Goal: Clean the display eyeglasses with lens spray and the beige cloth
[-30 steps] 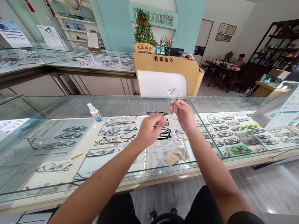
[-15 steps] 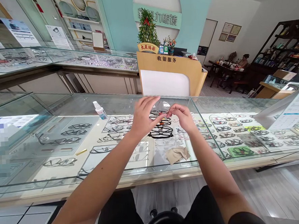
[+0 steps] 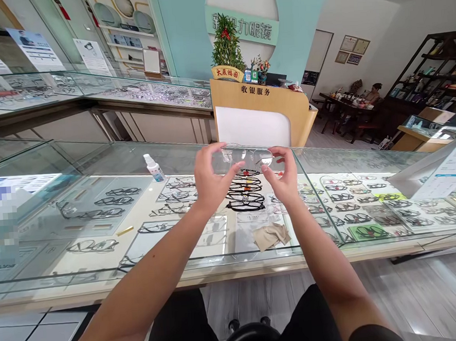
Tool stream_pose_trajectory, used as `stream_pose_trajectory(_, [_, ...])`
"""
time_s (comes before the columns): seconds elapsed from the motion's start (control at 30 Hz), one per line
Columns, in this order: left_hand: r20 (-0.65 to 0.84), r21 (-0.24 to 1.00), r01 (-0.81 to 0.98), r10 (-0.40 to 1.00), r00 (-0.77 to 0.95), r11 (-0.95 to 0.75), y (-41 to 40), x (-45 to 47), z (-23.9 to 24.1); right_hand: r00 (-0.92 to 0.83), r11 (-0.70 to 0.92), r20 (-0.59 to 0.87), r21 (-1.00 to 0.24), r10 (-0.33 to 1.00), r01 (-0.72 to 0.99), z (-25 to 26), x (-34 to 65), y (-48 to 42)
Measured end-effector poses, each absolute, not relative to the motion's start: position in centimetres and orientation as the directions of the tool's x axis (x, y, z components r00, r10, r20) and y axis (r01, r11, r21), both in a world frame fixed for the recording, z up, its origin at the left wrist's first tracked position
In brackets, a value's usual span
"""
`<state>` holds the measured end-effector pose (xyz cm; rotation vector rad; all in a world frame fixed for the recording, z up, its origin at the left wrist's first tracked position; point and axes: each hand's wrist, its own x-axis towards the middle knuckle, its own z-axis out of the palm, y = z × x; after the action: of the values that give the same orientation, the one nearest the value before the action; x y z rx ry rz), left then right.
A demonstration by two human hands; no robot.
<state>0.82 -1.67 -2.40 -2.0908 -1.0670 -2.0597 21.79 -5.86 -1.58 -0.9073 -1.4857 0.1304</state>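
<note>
Above the glass display case (image 3: pixel 202 262), a pair of thin-rimmed eyeglasses (image 3: pixel 238 153) is held up with its lenses side by side. My left hand (image 3: pixel 210 178) grips the left side of the frame between thumb and fingers. On the opposite side, my right hand (image 3: pixel 283 176) pinches the rim near the right lens, which catches a white reflection. Beneath my hands, several dark-framed glasses (image 3: pixel 245 195) form a column inside the case. A crumpled beige cloth (image 3: pixel 271 236) lies on the glass top toward me.
A white spray bottle (image 3: pixel 154 168) stands on the case to the left. At the right is a folded white sign (image 3: pixel 440 170). Behind the case are a wooden cashier counter (image 3: pixel 262 99) and, at the far right, a person (image 3: pixel 373 94) by a dark table.
My right hand has shifted slightly right and opened out to the frame's right edge. The eyeglasses have turned so both lenses show between my hands; my left hand has moved slightly left.
</note>
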Motion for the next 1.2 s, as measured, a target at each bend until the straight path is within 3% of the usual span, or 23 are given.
stream_pose_trajectory(0.13, [0.841, 0.537, 0.434, 0.501, -0.205, -0.724, -1.58, 0.91, -2.47, 0.132, 0.652, 0.803, -0.556, 0.581, 0.515, -1.71, 21.48, -5.93])
stream_pose_trajectory(0.37, [0.781, 0.618, 0.407, 0.580, -0.229, -0.672, -1.88, 1.39, -2.76, 0.176, 0.629, 0.808, -0.556, 0.562, 0.543, -1.71, 21.31, -5.66])
stream_pose_trajectory(0.73, [0.818, 0.563, 0.423, 0.551, -0.165, -0.710, -2.34, 1.18, -2.04, 0.241, 0.632, 0.782, -0.612, 0.575, 0.476, -1.85, 21.45, -5.32])
stream_pose_trajectory(1.2, [0.746, 0.661, 0.337, 0.635, -0.199, -0.671, -1.82, 1.31, -2.30, 0.249, 0.629, 0.828, -0.547, 0.503, 0.552, -1.85, 21.54, -5.44])
